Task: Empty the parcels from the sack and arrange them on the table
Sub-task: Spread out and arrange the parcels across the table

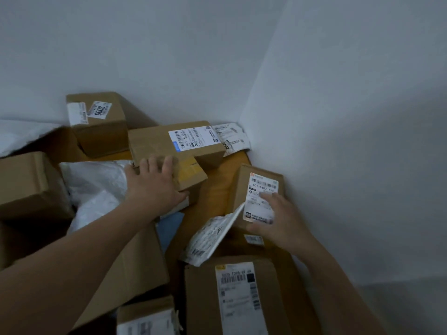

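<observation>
Now you seem to be arranging: left hand (152, 187) lies fingers spread on the taped box (191, 170) before the long box (154, 143), right hand (283, 221) flat on the labelled box (242, 187); square both next.

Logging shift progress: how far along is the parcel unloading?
Done: brown cardboard boxes and white plastic mailers already crowd the wooden table. In hand: left hand rests on a small taped box, right hand on a white-labelled box. Left: arranging the jumble; sack contents unseen.

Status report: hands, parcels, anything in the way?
Left hand flat on small taped box. Right hand flat on labelled box. White mailer leans against that box; table crowded.
</observation>
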